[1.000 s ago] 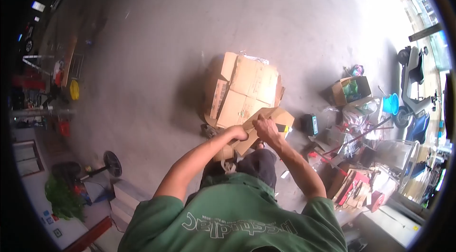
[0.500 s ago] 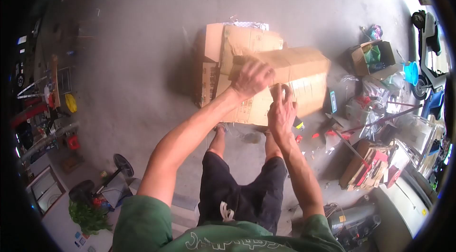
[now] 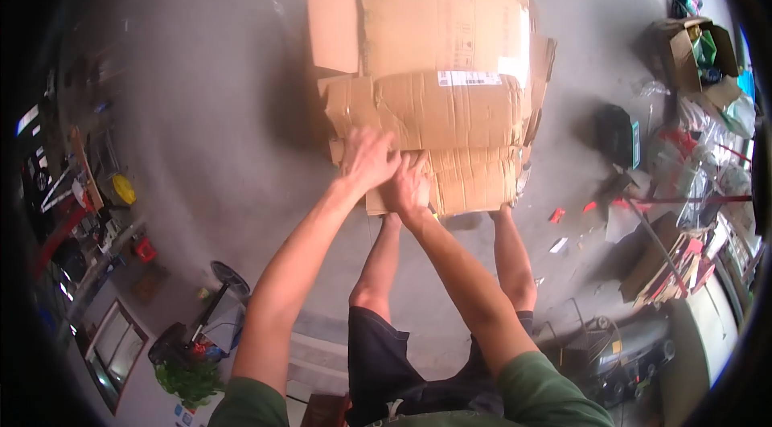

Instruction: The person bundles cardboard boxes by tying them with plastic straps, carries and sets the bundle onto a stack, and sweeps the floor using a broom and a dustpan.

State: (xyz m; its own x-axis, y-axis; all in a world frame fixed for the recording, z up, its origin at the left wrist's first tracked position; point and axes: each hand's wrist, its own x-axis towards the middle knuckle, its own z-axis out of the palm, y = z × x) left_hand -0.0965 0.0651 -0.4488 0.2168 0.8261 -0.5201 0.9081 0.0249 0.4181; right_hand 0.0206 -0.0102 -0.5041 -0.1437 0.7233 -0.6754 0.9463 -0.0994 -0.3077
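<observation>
A large brown cardboard box [image 3: 446, 117] has creased, folded panels and a white label on one of them. My left hand [image 3: 370, 158] lies over the near left of the cardboard, its fingers smeared by motion, thumb close to the other hand. Just right of it, my right hand [image 3: 408, 186] is curled at the box's near edge, fingertips bent against the cardboard. A small yellow-and-black object [image 3: 434, 213] shows beside its palm, mostly hidden, and appears to be held there. Whether the fingers also grip cardboard is hidden.
An open carton [image 3: 683, 65] of odds and ends stands at the far right. Plastic bags [image 3: 696, 162], a dark case [image 3: 615, 136] and flat cardboard scraps [image 3: 663, 266] lie below it. Red scraps [image 3: 556, 215] dot the floor. A potted plant [image 3: 189, 383] is at lower left.
The camera view has shifted, and more of the box shows. The folded cardboard now lies flatter and squarer to me. Both hands have moved left and closer together; the yellow-and-black object moved along with my right hand.
</observation>
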